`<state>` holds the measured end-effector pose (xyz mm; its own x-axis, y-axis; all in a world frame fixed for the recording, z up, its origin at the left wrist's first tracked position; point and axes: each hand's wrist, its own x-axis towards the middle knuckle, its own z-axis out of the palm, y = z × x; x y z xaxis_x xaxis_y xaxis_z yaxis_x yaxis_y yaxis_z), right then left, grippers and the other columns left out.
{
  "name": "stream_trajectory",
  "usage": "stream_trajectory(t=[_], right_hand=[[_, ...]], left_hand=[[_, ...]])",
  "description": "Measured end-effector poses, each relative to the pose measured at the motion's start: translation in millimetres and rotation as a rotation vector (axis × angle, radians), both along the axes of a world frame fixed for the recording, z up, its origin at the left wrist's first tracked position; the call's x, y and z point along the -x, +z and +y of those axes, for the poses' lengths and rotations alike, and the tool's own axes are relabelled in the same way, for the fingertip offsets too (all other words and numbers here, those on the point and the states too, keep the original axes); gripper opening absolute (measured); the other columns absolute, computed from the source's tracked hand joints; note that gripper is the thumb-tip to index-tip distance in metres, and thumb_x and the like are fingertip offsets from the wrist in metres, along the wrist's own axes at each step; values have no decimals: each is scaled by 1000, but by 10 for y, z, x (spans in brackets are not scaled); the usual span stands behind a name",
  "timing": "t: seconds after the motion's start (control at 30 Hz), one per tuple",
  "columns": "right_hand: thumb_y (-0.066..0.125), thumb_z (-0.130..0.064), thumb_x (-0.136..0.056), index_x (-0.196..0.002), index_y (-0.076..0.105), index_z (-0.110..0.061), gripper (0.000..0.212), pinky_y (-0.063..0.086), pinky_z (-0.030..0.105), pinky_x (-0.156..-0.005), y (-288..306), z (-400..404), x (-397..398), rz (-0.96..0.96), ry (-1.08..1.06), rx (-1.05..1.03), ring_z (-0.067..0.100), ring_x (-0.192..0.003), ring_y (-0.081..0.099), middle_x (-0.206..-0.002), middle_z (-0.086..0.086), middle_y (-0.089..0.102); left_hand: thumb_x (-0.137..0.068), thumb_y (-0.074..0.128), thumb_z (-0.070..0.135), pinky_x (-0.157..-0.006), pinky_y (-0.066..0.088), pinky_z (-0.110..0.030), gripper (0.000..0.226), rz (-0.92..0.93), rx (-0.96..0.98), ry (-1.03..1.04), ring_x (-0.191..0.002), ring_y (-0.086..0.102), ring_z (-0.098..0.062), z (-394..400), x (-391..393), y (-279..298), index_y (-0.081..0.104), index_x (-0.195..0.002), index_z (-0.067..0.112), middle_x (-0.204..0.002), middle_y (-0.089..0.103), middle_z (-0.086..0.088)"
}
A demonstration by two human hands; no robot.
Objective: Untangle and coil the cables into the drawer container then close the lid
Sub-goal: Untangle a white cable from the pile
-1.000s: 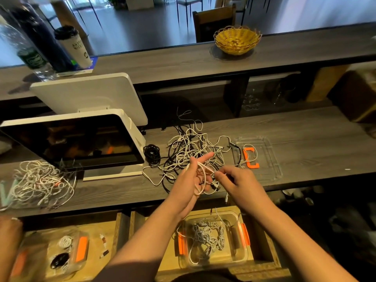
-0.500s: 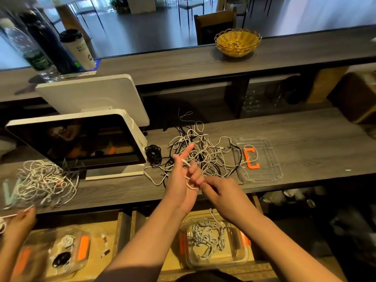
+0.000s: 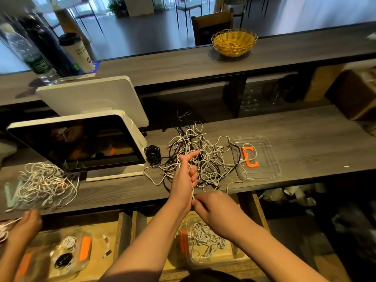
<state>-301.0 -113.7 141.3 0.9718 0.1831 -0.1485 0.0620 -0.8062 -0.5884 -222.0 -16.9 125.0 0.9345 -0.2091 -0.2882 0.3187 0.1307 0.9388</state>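
Observation:
A tangle of white and black cables [image 3: 201, 157] lies on the grey counter [image 3: 305, 143]. My left hand [image 3: 184, 176] is raised in front of it, fingers curled round a white cable [image 3: 192, 191] wound about them, thumb up. Just below, my right hand [image 3: 213, 206] pinches the same cable where it leaves the left hand. Under my hands the clear drawer container [image 3: 207, 243] with orange clips stands open with coiled white cables inside. Its clear lid [image 3: 262, 157] with an orange clip lies on the counter to the right of the tangle.
A small black cable coil [image 3: 153, 153] lies beside a white screen terminal [image 3: 81, 143]. At left sits another white cable pile [image 3: 43, 184], another person's hand [image 3: 25, 224] and a second container [image 3: 61, 253]. A yellow basket [image 3: 234, 42], a cup and a bottle stand on the upper shelf.
My right hand has dropped down and toward me, drawing the white cable under my left hand. My left fingers have curled from spread into a fist round the cable.

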Motion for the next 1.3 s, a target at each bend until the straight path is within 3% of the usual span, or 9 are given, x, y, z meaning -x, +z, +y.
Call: stream_trajectory(t=[0.27,0.4,0.47,0.57,0.73,0.8,0.97,1.07,1.3], right_hand=[[53,-28,-93,-92,64,-22,13,50,42,-71,88,-93,40,-93,-11,-139,15,-75,57,-83,-3,65],[62,-28,-93,-91,63,-25,4,51,37,-73,133,-199,11,-176,-47,-180,10,-78,59,-85,-10,64],[68,-30,-89,-88,64,-23,9,51,35,-73,135,-263,-10,-241,-70,-193,9,-79,59,-84,-11,64],[73,-33,-85,-85,65,-21,15,48,32,-69,142,-351,-26,-255,-112,-211,8,-76,57,-79,-12,61],[73,-29,-88,-90,69,-22,8,42,24,-61,150,-519,-56,-360,-235,-241,-2,-65,54,-69,-19,57],[73,-27,-89,-90,71,-21,7,40,18,-63,192,-598,-75,-386,-255,-258,-3,-67,55,-71,-21,58],[72,-25,-89,-94,75,-26,6,48,16,-70,240,-706,-96,-346,-258,-356,2,-79,65,-83,-17,70],[72,-22,-89,-89,70,-38,16,49,13,-70,229,-717,-91,-298,-268,-423,2,-80,66,-82,-16,71],[64,-21,-95,-95,68,-34,14,45,7,-67,176,-786,-126,-140,-308,-389,-3,-79,63,-83,-16,68]], left_hand=[[-101,26,63,-58,33,-22,51,67,-87,-303,-57,35,-9,26,114,34,67,-123,42,-68,35,3],[-101,20,66,-95,50,-38,63,178,-152,-457,-98,70,-20,49,168,106,71,-120,35,-94,73,-7],[-96,28,73,-78,51,-32,69,300,-104,-494,-84,70,-19,71,181,131,75,-103,23,-89,73,-4],[-84,39,84,-42,20,-16,67,504,6,-593,-46,33,-7,99,202,170,55,-78,19,-62,40,2],[-73,33,96,-41,11,-14,86,533,-13,-853,-49,19,-3,131,200,179,47,-95,14,-66,32,3],[-68,40,97,-39,13,-12,87,517,14,-947,-46,22,-1,138,218,169,49,-85,12,-64,33,5],[-81,61,73,-40,19,-13,59,413,-10,-1045,-51,26,-1,197,241,258,55,-116,25,-68,33,6],[-97,48,57,-46,23,-18,44,249,-190,-1094,-56,26,-7,211,202,370,62,-128,30,-68,36,7],[-105,34,48,-50,30,-21,41,120,-196,-838,-55,35,-8,213,185,315,68,-121,33,-66,43,6]])
